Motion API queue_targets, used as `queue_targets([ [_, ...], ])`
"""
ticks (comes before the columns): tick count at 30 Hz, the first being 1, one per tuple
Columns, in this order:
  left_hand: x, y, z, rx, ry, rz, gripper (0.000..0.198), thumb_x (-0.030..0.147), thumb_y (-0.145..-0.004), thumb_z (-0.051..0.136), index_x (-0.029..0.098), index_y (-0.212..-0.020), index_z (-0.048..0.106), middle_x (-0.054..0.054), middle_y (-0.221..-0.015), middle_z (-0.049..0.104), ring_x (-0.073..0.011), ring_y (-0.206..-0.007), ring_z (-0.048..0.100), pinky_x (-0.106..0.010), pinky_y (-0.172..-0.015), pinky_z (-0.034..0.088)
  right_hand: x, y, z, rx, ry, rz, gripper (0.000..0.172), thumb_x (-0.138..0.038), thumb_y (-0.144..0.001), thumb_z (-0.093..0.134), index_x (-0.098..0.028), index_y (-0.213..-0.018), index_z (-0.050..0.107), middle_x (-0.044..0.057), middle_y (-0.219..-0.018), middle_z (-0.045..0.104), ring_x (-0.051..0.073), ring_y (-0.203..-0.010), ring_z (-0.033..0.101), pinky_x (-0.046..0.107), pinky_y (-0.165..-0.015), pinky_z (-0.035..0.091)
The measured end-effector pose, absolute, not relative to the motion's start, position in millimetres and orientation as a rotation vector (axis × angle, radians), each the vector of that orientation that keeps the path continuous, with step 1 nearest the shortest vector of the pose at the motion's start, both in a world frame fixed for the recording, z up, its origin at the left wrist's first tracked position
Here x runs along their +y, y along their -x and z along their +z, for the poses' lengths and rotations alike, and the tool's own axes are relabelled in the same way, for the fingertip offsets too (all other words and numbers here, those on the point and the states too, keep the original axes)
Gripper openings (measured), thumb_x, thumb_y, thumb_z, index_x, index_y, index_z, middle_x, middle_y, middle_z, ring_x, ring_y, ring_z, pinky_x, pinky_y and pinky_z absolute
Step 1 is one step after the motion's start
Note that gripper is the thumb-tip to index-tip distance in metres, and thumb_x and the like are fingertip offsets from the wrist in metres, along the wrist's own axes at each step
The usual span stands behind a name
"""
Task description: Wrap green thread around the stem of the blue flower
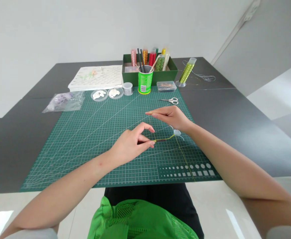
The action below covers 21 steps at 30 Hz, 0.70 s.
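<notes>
My left hand (128, 146) is closed in a pinch on the thin, yellow-green flower stem (169, 137) over the green cutting mat, its index finger curled above. At the stem's right end is a small pale-blue flower (177, 132) with thin curved strands. My right hand (171, 116) is raised beyond it, fingers pressed together and pointing left. A very faint thread seems to run from its fingertips down to the stem. Another yellow-green thread (184, 156) trails from near the flower to the mat's front edge. Small scissors (171, 100) lie beyond my right hand.
The cutting mat (85, 132) covers the middle of a dark table. At the back stand a green box (160, 78) of thread spools, a green can (145, 83) with sticks, and a tilted green spool (187, 71). White-piece dishes (99, 95) and a plastic bag (64, 101) lie left.
</notes>
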<state>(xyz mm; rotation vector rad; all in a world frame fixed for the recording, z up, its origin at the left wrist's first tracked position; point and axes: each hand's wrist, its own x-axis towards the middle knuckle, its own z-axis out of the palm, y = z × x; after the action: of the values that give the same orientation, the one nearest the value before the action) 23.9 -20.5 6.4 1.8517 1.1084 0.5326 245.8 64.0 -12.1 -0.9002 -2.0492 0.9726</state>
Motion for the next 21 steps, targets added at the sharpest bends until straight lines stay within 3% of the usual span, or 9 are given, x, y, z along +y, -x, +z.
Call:
queue_targets([
  [8,-22.3,-23.0,5.7,1.139,-1.886,0.658,0.023,0.028,-0.094,0.068,0.028,-0.112,0.054,0.01,-0.082,0.082,-0.0135,-0.059,0.073,-0.024,-0.057,0.045,69.5,-250.7,-13.1,-2.067,0.914,0.972,0.031,-0.039,-0.096,0.064,-0.02,-0.112,0.083,0.007,-0.114,0.08,0.024,-0.108,0.075,0.037,-0.098,0.057],
  [14,-20.1,-19.8,5.4,1.265,-1.994,0.819,0.022,0.031,-0.093,0.073,0.029,-0.111,0.061,0.011,-0.083,0.082,-0.0116,-0.057,0.072,-0.022,-0.057,0.048,76.6,-257.4,-16.9,-2.135,1.015,0.967,0.038,-0.046,-0.095,0.063,-0.016,-0.109,0.083,0.008,-0.098,0.082,0.021,-0.082,0.072,0.034,-0.074,0.055],
  [21,-17.4,-18.2,6.4,1.338,-1.993,0.991,0.021,0.031,-0.094,0.071,0.029,-0.115,0.075,0.006,-0.092,0.083,-0.0174,-0.081,0.08,-0.026,-0.075,0.06,77.5,-261.2,-20.0,-2.21,1.037,0.943,0.037,-0.047,-0.096,0.064,-0.017,-0.105,0.083,0.01,-0.101,0.081,0.022,-0.09,0.072,0.034,-0.076,0.053],
])
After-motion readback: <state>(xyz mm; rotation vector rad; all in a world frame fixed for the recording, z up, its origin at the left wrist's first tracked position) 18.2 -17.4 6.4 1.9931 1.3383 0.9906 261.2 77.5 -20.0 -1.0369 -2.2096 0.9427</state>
